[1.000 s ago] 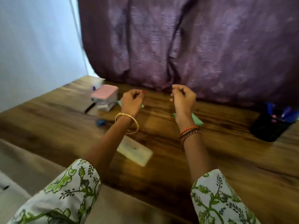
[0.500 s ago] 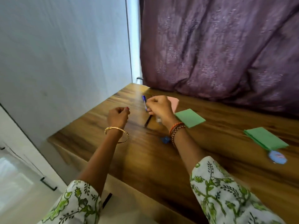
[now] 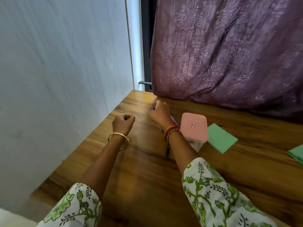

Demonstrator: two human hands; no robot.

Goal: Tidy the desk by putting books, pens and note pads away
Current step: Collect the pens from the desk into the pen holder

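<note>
Pens, thin and purple-tipped point(image 3: 153, 108), lie blurred at the far left of the brown wooden tabletop point(image 3: 147, 169) under the right hand point(image 3: 159, 112), whose grip hides its opening, probably gathering them, while the left hand point(image 3: 123, 122) waits fisted and empty nearby.

Right hand point(image 3: 159, 112) grips pen point(image 3: 153, 108); left hand point(image 3: 122, 123) fisted

The pink box lid point(image 3: 194, 127) bears a small label, unreadable.
</note>
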